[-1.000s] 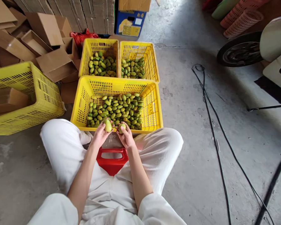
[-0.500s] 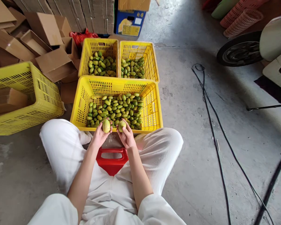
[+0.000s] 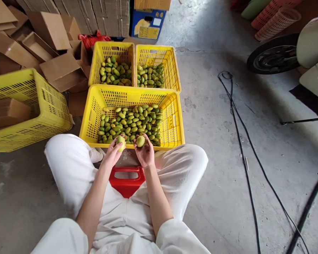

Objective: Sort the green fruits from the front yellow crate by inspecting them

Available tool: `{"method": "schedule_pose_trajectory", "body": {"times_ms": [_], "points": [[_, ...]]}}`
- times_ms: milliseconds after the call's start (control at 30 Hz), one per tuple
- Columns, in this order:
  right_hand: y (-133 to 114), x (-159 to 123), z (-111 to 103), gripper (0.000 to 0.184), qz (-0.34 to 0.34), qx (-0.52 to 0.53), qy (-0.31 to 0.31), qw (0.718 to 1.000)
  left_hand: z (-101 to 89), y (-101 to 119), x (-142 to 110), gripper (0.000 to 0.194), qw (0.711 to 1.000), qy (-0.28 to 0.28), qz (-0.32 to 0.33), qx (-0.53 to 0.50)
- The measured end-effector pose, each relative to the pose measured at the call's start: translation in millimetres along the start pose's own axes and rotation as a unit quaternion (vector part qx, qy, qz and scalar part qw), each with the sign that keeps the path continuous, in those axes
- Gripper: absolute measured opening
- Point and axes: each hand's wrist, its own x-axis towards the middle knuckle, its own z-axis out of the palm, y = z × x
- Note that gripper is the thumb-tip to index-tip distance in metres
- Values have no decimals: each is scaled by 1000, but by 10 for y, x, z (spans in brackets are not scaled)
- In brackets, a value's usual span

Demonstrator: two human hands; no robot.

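Note:
My left hand (image 3: 113, 151) is closed around a yellow-green oval fruit (image 3: 121, 143), thumb along its near side. My right hand (image 3: 145, 152), palm turned up, holds a second, rounder-looking yellow-green fruit (image 3: 140, 141) in its fingers. Both hands are over the near rim of a large yellow crate (image 3: 129, 95), a short gap between them. Inside that crate lies a layer of similar green and yellow fruits (image 3: 134, 121). Behind it stand two smaller-looking yellow crates, one at left (image 3: 95, 68) and one at right (image 3: 172, 72), each with more such fruit.
A red plastic stool (image 3: 127, 187) is between my legs. To the left, a yellow crate (image 3: 51, 109) holds cardboard, with open cardboard boxes (image 3: 59, 68) piled behind. Black cables (image 3: 243, 155) run across the floor at right, near a wheeled vehicle (image 3: 275, 54).
My right hand has turned palm up and moved slightly right with its fruit. My left hand has rotated its fruit, the thumb now lying across it.

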Motion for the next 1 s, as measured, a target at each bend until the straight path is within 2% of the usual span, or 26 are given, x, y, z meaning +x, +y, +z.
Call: {"method": "schedule_pose_trajectory", "body": {"times_ms": [100,267,433,567,833,1000], "points": [[-2,10,-2,27,-2,0,1,1000,18,25,-11,34,1000,-15,-4,-23],[18,-2,8,36,-2,-36,0,999,22,66,-13,28,998,-26,-13,-56],[40,-17,-3,44,11,-57,-21,998,22,67,-13,40,999,-11,-10,-48],[44,-31,-18,48,23,-39,-11,999,48,42,-28,46,999,-21,-17,-40],[27,-1,-19,41,14,-38,-4,999,14,48,0,30,998,0,-8,-66],[13,0,22,39,33,-24,-35,999,-22,61,-3,39,997,-31,-30,-65]]}}
